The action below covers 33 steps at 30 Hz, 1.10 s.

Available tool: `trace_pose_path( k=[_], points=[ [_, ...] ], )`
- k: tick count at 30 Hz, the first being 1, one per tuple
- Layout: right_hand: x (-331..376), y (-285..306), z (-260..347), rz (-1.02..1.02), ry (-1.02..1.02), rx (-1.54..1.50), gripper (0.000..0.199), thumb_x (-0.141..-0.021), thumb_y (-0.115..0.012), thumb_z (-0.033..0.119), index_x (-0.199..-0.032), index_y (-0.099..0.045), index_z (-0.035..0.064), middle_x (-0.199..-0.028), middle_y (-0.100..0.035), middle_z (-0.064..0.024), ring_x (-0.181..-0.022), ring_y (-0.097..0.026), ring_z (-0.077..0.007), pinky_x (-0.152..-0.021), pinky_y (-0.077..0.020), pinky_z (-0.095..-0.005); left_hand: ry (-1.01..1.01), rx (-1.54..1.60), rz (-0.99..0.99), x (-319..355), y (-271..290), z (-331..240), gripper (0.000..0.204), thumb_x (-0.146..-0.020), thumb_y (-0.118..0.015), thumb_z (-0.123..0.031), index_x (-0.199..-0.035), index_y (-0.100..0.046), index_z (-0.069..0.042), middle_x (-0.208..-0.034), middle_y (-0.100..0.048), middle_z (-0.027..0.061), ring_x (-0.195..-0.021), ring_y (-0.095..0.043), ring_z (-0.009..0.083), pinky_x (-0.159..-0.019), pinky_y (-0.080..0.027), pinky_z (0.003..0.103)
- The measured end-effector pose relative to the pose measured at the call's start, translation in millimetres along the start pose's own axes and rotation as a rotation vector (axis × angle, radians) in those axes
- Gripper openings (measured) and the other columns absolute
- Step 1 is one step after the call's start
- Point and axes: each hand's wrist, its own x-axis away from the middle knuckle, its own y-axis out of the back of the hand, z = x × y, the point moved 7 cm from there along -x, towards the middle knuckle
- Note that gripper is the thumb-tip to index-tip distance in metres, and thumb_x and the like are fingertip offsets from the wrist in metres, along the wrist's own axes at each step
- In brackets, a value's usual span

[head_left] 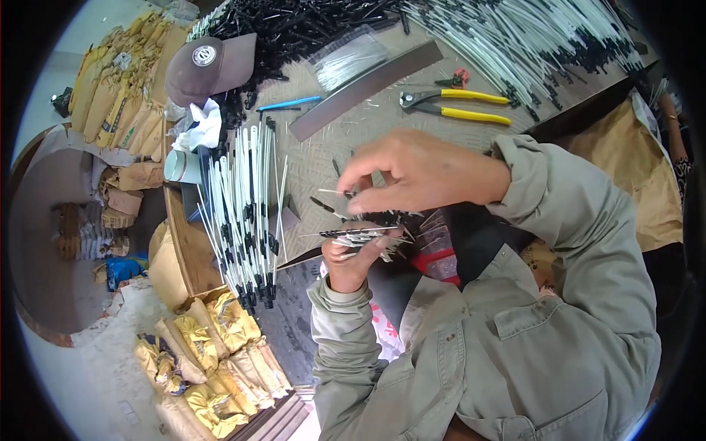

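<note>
In my left hand (349, 264), a bundle of thin white rods with black fittings (362, 237) lies across the closed fingers, in front of my body at the table's near edge. Just above it is my right hand (423, 170), its thumb and fingers curled toward each other. A thin pale stick (330, 192) pokes out to the left from those fingertips, which are partly hidden. A loose black-tipped rod (327, 208) shows beside the bundle. To the left, a thick stack of white rods with black ends (254, 213) hangs over the table edge.
Yellow-handled cutting pliers (474, 105), a red-handled tool (457, 79), a long flat brown strip (368, 90) and a blue pen (292, 104) lie on the table. Behind are a cap (213, 67), a clear bag (351, 60), piled black parts (309, 26) and many rods (507, 44).
</note>
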Motion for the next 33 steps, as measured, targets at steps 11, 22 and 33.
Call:
trace_pose_path(
  k=[11, 22, 33],
  points=[
    [3.5, -1.5, 8.7, -0.023, 0.199, -0.014, 0.017, -0.078, -0.054, 0.007, -0.092, -0.061, 0.0007, -0.072, -0.051, -0.0105, -0.058, -0.05, -0.0259, -0.052, -0.0365, -0.0354, -0.103, 0.16, 0.053, 1.5, -6.2, 2.9, 0.036, -0.078, -0.062, 0.005, -0.111, -0.046, 0.002, -0.093, -0.063, 0.0234, -0.083, -0.065, 0.0309, -0.073, -0.053, 0.037],
    [-0.5, -0.8, 15.9, -0.035, 0.245, 0.077, 0.016, -0.075, -0.054, 0.003, -0.089, -0.06, 0.0016, -0.07, -0.048, -0.0112, -0.056, -0.049, -0.0285, -0.05, -0.0351, -0.0372, -0.139, 0.132, 0.087, 0.3, -5.1, 4.0, 0.037, -0.079, -0.061, 0.005, -0.109, -0.04, -0.004, -0.088, -0.063, 0.0225, -0.081, -0.065, 0.0297, -0.073, -0.053, 0.037],
    [-6.7, -4.4, 17.2, 0.012, 0.22, 0.097, 0.013, -0.075, -0.055, 0.003, -0.087, -0.06, 0.0, -0.07, -0.05, -0.0109, -0.056, -0.05, -0.0274, -0.051, -0.0357, -0.0366, -0.116, 0.179, 0.08, 0.8, -6.5, 0.6, 0.035, -0.079, -0.061, 0.006, -0.107, -0.042, -0.001, -0.09, -0.063, 0.0222, -0.083, -0.065, 0.0272, -0.074, -0.053, 0.036]
  ],
)
